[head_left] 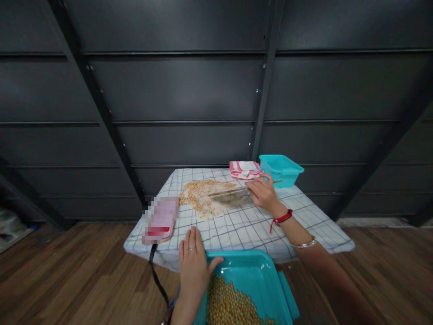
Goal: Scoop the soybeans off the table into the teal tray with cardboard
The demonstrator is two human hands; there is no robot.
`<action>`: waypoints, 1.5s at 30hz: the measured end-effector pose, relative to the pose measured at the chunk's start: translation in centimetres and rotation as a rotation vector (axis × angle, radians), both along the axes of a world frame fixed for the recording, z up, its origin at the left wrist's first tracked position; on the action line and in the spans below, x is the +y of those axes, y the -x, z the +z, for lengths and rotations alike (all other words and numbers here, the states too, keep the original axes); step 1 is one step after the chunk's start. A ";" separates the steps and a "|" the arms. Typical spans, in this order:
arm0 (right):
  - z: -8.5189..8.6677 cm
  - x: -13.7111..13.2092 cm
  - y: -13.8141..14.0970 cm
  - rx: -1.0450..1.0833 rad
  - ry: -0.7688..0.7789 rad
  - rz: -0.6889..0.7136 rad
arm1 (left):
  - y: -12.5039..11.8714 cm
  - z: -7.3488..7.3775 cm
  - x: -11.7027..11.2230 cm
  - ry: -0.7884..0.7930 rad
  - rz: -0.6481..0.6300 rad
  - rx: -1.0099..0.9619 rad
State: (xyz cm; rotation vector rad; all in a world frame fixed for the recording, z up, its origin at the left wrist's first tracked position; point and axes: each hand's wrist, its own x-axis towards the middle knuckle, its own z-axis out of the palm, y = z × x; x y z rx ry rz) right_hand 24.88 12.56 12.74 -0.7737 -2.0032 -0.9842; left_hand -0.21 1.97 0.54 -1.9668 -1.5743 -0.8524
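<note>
My left hand lies on the near edge of the table, fingers stretched flat on the checked cloth and thumb hooked over the rim of a teal tray that holds yellow beans. My right hand reaches over the table, closed on a thin wooden pair of chopsticks whose tips point left into a scattered pile of yellow beans on the cloth. A red cord and a silver bangle sit on that wrist.
A small table under a white grid-pattern cloth stands before a dark panelled wall. A teal bin and a folded pink-striped towel sit at its far right. A blurred pink item with a black strap lies at the left edge.
</note>
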 end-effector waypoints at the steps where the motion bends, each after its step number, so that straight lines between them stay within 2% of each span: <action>1: -0.1 -0.1 0.0 -0.009 -0.005 0.013 | -0.1 0.0 0.0 -0.001 0.001 -0.002; 9: -0.3 -0.5 0.0 -0.063 -0.029 0.128 | -0.6 -0.2 0.2 0.011 0.045 0.019; 16: -0.1 -0.5 0.2 -0.057 -0.067 0.069 | -0.6 -0.2 0.2 0.019 0.053 0.027; 23: -0.2 -0.6 0.2 -0.085 -0.054 0.111 | -0.6 -0.1 0.3 -0.008 0.045 0.037; 28: -0.5 -0.4 0.1 -0.036 -0.052 0.092 | -0.5 -0.4 0.4 0.026 0.049 0.010; 32: -0.7 -0.3 0.6 -0.048 -0.036 0.138 | -0.5 -0.5 0.4 0.041 0.048 0.002; 45: 0.6 -1.3 -0.2 -0.010 -0.070 0.203 | 0.1 0.1 0.4 -0.018 0.036 0.049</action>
